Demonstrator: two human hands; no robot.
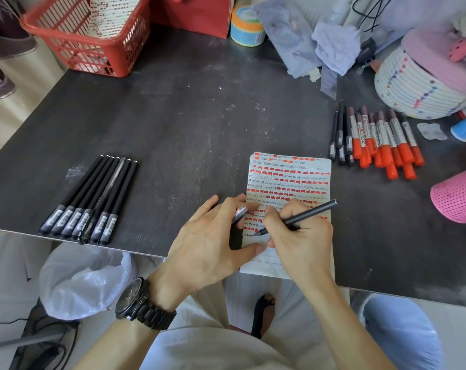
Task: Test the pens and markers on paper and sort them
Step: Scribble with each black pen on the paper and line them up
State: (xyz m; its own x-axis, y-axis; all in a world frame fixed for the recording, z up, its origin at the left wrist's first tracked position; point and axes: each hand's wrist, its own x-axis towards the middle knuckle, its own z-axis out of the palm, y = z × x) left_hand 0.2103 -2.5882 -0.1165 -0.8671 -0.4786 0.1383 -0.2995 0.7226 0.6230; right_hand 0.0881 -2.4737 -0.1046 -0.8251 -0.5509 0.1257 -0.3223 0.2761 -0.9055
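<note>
One black pen (310, 211) is in the right hand (301, 236), which grips it with thumb and curled fingers (273, 213) in a writing hold. Its tip touches the paper (287, 177) near the lower left part of the sheet. The paper lies on the dark counter (186, 124) at the near edge and hangs a little over it. It is covered with rows of orange marks and thin dark scribbles.

The left hand (213, 236) is just beside the right one. Its thumb presses on the left edge of the paper, and its first two fingers pinch a small grey cap (239, 213).

At the left side of the counter, well apart from the paper, a row of black pens (90, 198) lies side by side, all with caps on. At the right, near the top corner of the paper, a few more dark pens (341, 134) lie beside a group of markers with orange caps (386, 148).

A black watch (143, 303) is on the left wrist. A red basket (87, 36) stands at the far left, a white woven basket (418, 86) at the far right, and a pink dotted cup (458, 196) is at the right edge.
</note>
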